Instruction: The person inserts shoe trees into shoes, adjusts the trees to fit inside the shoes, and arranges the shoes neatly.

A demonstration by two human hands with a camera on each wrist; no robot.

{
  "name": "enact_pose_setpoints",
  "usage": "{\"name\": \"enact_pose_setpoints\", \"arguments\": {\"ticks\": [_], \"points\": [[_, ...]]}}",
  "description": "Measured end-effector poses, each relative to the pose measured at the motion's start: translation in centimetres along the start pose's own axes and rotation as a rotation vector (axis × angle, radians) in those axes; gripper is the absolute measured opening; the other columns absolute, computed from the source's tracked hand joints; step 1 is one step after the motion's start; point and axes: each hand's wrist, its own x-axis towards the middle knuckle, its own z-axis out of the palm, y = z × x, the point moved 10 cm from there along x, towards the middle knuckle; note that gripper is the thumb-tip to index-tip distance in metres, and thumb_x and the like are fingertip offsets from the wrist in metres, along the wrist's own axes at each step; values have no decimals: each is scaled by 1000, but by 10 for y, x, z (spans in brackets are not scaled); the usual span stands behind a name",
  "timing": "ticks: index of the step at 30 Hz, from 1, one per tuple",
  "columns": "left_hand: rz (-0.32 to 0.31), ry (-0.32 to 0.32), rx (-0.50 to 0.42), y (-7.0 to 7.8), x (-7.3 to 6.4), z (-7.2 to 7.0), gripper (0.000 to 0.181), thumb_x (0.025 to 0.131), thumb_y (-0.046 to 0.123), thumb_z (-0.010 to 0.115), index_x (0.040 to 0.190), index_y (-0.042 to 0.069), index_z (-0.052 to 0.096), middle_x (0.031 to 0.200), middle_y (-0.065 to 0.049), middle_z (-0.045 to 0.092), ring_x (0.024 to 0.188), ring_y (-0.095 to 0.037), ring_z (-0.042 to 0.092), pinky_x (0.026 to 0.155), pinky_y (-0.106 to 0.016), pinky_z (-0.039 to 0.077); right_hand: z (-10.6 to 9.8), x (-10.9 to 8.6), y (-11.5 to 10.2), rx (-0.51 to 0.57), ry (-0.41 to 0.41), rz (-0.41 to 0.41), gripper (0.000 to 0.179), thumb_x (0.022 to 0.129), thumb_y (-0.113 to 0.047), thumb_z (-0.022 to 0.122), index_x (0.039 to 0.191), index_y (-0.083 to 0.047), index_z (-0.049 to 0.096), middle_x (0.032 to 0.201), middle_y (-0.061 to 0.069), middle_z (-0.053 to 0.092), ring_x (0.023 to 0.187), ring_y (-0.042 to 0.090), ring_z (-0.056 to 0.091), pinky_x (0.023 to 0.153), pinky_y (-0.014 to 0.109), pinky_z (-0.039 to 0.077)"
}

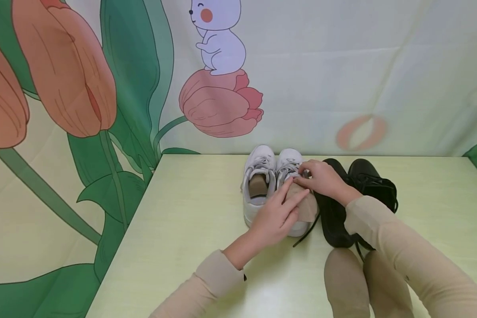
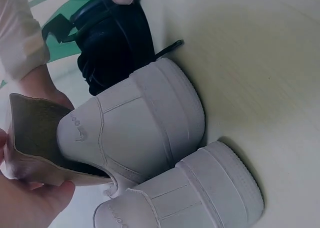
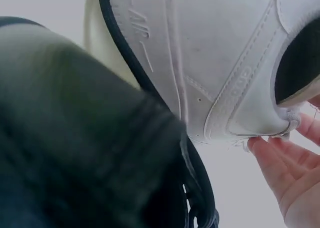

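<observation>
Two white sneakers [image 1: 256, 212] stand side by side at the table's back, toes to the wall. Out of the right one's opening sticks a curved, stiff brown insert [image 2: 37, 133]. My left hand [image 1: 271, 219] holds that insert, with the thumb [image 2: 59, 194] against its outer face and the fingers along it. At the tongue and laces of the same sneaker [image 3: 210, 47], my right hand [image 1: 322, 176] pinches the upper edge with thumb and fingertips. In the left sneaker, brown material [image 1: 258, 185] shows inside the opening.
A pair of black lace-up shoes [image 1: 335, 221] stands close on the right, under my right forearm. One black lace [image 1: 308, 232] trails beside the white heel. Two long, rounded brown shapes [image 1: 346, 282] lie nearer me. Behind the table hangs a printed cloth [image 1: 302, 88].
</observation>
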Motion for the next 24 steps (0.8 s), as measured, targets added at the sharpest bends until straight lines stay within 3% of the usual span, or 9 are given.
{"name": "enact_pose_setpoints", "arguments": {"ticks": [7, 14, 17, 24], "points": [[-50, 9, 23, -1, -1, 5, 60, 80, 47, 58, 133, 26, 38, 148, -8, 14, 129, -27, 32, 96, -42, 38, -1, 1, -6, -47, 39, -55, 17, 83, -27, 60, 84, -10, 62, 77, 4, 59, 59, 12, 49, 55, 28, 40], [-82, 102, 50, 1, -1, 6, 63, 75, 47, 63, 130, 25, 41, 145, -12, 21, 125, -30, 37, 92, -43, 41, -2, 0, -15, -112, 54, -137, 10, 84, -14, 58, 87, -5, 62, 82, 7, 61, 66, 16, 53, 61, 33, 43], [-57, 125, 95, 4, 1, 6, 59, 76, 45, 62, 128, 24, 43, 139, -14, 30, 123, -29, 39, 92, -41, 41, -2, 0, -18, -127, 52, -163, 8, 83, -10, 57, 86, -5, 62, 81, 7, 60, 65, 16, 51, 60, 32, 42], [86, 193, 253, 18, 4, -2, 55, 77, 42, 62, 125, 19, 47, 122, -16, 43, 110, -25, 46, 90, -37, 42, -2, -3, -27, -198, 77, -284, 8, 80, -3, 53, 78, -8, 59, 71, 3, 52, 55, 12, 41, 53, 26, 33]]}}
